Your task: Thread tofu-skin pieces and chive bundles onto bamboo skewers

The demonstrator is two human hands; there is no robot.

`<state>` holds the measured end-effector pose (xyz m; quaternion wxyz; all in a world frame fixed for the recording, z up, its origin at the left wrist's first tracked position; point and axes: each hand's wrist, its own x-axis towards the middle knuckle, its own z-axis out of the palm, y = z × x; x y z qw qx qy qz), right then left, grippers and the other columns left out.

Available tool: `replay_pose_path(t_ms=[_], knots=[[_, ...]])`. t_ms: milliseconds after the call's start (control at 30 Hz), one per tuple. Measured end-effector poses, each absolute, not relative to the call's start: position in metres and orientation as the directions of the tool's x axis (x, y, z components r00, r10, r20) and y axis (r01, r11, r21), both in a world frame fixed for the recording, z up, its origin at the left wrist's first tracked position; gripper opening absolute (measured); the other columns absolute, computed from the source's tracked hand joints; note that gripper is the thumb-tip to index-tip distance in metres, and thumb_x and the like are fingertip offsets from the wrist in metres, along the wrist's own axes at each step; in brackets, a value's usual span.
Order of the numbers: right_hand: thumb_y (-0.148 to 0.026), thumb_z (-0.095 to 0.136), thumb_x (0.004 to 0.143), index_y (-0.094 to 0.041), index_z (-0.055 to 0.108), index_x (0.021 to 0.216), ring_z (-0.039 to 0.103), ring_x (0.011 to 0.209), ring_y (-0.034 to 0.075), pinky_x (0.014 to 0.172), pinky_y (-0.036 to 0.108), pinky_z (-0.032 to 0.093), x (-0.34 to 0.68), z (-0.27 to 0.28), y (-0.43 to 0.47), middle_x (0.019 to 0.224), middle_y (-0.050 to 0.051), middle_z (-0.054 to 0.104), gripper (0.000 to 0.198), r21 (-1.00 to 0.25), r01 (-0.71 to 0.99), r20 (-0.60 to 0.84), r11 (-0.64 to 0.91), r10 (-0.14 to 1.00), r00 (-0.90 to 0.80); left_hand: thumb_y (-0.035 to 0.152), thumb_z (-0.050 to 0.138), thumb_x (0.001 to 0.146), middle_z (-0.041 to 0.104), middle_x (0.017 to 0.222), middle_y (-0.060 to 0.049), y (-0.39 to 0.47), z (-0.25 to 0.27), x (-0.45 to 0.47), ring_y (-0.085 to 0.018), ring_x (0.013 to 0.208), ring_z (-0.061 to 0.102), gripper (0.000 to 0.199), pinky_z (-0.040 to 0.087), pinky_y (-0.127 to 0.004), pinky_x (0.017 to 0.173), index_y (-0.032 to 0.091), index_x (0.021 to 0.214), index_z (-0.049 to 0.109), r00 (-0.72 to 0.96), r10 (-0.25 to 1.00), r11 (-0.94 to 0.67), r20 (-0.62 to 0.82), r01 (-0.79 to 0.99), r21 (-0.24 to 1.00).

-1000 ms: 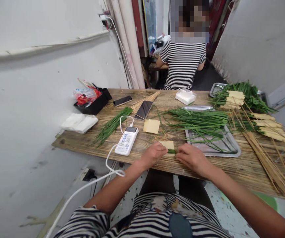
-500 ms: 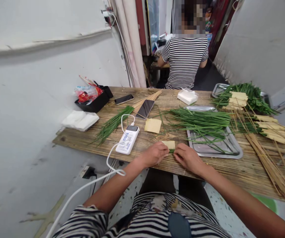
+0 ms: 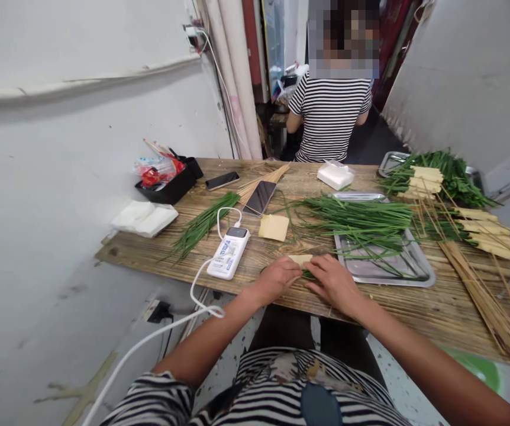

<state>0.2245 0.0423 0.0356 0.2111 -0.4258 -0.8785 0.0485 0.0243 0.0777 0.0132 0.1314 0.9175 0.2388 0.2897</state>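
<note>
On the wooden table before me, a pale yellow tofu sheet (image 3: 300, 258) is being rolled around green chives (image 3: 307, 274). My left hand (image 3: 278, 278) is closed on the left end of the roll, fingers bent over it. From the right, my right hand (image 3: 331, 280) presses its fingers on the other end, thumb beneath. Parts of the roll are hidden under the fingers. Just beyond lies a short stack of tofu sheets (image 3: 274, 227). Long loose chives (image 3: 361, 216) lie across a metal tray (image 3: 386, 278) to the right of my right hand.
Left are a white power bank (image 3: 229, 253) with a cable, more chives (image 3: 206, 226) and a phone (image 3: 260, 197). Bamboo skewers (image 3: 477, 290) and finished tofu rolls (image 3: 492, 231) lie right. A black box (image 3: 169, 186) and tissues (image 3: 335, 174) stand behind. A person in stripes (image 3: 332, 118) sits beyond.
The tofu sheet is folded further over the chives, so less of it shows flat. My right hand has moved slightly left and its fingers now lie over the roll.
</note>
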Motion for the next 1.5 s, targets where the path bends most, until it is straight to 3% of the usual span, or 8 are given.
replay_pose_path(t_ms=[133, 333, 533, 800, 967, 1333, 1400, 1500], knots=[[-0.024, 0.052, 0.089, -0.019, 0.065, 0.096, 0.046, 0.081, 0.019, 0.07, 0.03, 0.042, 0.224, 0.032, 0.046, 0.085, 0.007, 0.058, 0.016, -0.284, 0.72, 0.301, 0.634, 0.772, -0.56, 0.023, 0.045, 0.093, 0.066, 0.084, -0.006, 0.071, 0.014, 0.025, -0.014, 0.078, 0.055, 0.026, 0.046, -0.028, 0.074, 0.015, 0.085, 0.068, 0.661, 0.577, -0.814, 0.48, 0.418, 0.402], [-0.024, 0.046, 0.093, -0.017, 0.067, 0.078, 0.043, 0.075, 0.016, 0.065, 0.027, 0.037, 0.223, 0.022, 0.049, 0.076, 0.005, 0.056, 0.027, -0.37, 0.647, 0.336, 0.667, 0.745, -0.576, 0.022, 0.049, 0.092, 0.068, 0.08, -0.005, 0.063, 0.01, 0.022, -0.014, 0.077, 0.056, 0.022, 0.046, -0.029, 0.074, 0.017, 0.085, 0.07, 0.608, 0.608, -0.793, 0.511, 0.433, 0.428], [-0.026, 0.049, 0.091, -0.017, 0.068, 0.072, 0.044, 0.074, 0.016, 0.065, 0.028, 0.036, 0.225, 0.024, 0.056, 0.074, 0.005, 0.054, 0.029, -0.472, 0.564, 0.345, 0.677, 0.731, -0.589, 0.025, 0.053, 0.09, 0.071, 0.08, -0.004, 0.06, 0.006, 0.019, -0.014, 0.075, 0.06, 0.02, 0.046, -0.031, 0.076, 0.018, 0.082, 0.07, 0.504, 0.667, -0.745, 0.549, 0.418, 0.521], [-0.03, 0.052, 0.09, -0.02, 0.073, 0.078, 0.048, 0.068, 0.015, 0.067, 0.027, 0.036, 0.228, 0.031, 0.064, 0.066, 0.002, 0.055, 0.026, -0.617, 0.528, 0.213, 0.583, 0.77, -0.601, 0.028, 0.052, 0.09, 0.066, 0.082, -0.006, 0.056, 0.012, 0.015, -0.016, 0.078, 0.055, 0.021, 0.043, -0.03, 0.071, 0.018, 0.088, 0.071, 0.574, 0.645, -0.764, 0.504, 0.507, 0.399], [-0.034, 0.055, 0.088, -0.021, 0.075, 0.086, 0.054, 0.067, 0.015, 0.063, 0.024, 0.039, 0.229, 0.03, 0.065, 0.067, 0.003, 0.061, 0.024, -0.739, 0.491, 0.123, 0.462, 0.808, -0.576, 0.024, 0.056, 0.088, 0.068, 0.078, -0.003, 0.056, 0.012, 0.015, -0.015, 0.075, 0.055, 0.017, 0.043, -0.03, 0.073, 0.02, 0.084, 0.072, 0.539, 0.709, -0.702, 0.456, 0.471, 0.535], [-0.03, 0.061, 0.081, -0.02, 0.077, 0.08, 0.055, 0.062, 0.013, 0.057, 0.023, 0.037, 0.229, 0.029, 0.074, 0.065, 0.002, 0.063, 0.018, -0.772, 0.512, 0.027, 0.377, 0.824, -0.566, 0.027, 0.064, 0.082, 0.069, 0.074, -0.002, 0.053, 0.011, 0.02, -0.014, 0.07, 0.058, 0.012, 0.046, -0.031, 0.071, 0.021, 0.08, 0.074, 0.324, 0.879, -0.473, 0.349, 0.505, 0.722], [-0.027, 0.063, 0.079, -0.019, 0.077, 0.079, 0.055, 0.061, 0.013, 0.056, 0.023, 0.037, 0.229, 0.029, 0.077, 0.063, 0.002, 0.063, 0.016, -0.774, 0.517, 0.006, 0.365, 0.821, -0.571, 0.027, 0.062, 0.084, 0.07, 0.074, -0.002, 0.053, 0.011, 0.019, -0.014, 0.069, 0.058, 0.014, 0.046, -0.03, 0.07, 0.021, 0.081, 0.074, 0.323, 0.863, -0.505, 0.39, 0.519, 0.69], [-0.024, 0.064, 0.076, -0.018, 0.077, 0.076, 0.055, 0.06, 0.013, 0.056, 0.023, 0.036, 0.228, 0.029, 0.081, 0.062, 0.001, 0.063, 0.014, -0.779, 0.519, -0.009, 0.352, 0.821, -0.57, 0.024, 0.052, 0.091, 0.071, 0.083, -0.003, 0.048, 0.016, 0.018, -0.017, 0.08, 0.057, 0.02, 0.043, -0.033, 0.075, 0.022, 0.091, 0.072, 0.412, 0.76, -0.641, 0.502, 0.604, 0.474]])
